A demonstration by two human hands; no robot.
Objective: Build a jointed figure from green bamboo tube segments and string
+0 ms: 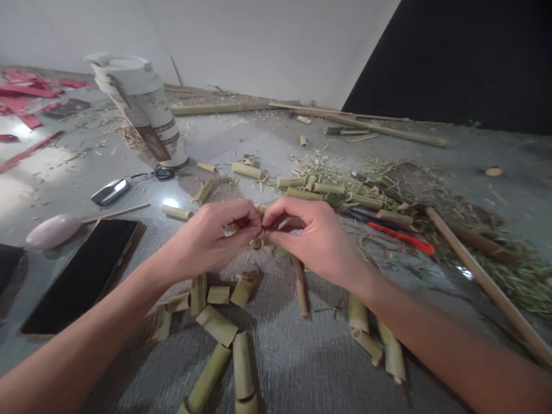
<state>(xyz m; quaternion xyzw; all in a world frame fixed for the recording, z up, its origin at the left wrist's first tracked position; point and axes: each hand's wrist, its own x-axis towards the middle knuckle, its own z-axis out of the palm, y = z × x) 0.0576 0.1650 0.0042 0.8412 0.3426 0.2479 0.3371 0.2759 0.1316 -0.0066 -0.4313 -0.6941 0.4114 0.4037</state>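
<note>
My left hand (218, 231) and my right hand (314, 236) meet above the middle of the surface. Thumb and forefinger of each are pinched together, tip against tip. What they pinch is small and mostly hidden; a little pale loop (257, 244) shows just under the fingertips. A thin brown stick (301, 290) lies below my right hand. Cut green bamboo-like stalk pieces (218, 325) lie below my left hand, some placed end to end. More tube pieces (391, 351) lie by my right forearm, and others (304, 193) lie beyond my hands.
At the left are a smartphone (84, 276), a pink oval object (55, 231), a key fob (110, 191) and a white tumbler (142, 112). Red-handled pliers or cutters (403, 237), a wooden stick (483, 279) and green shavings (528, 287) lie right. Long stalks (388, 131) lie behind.
</note>
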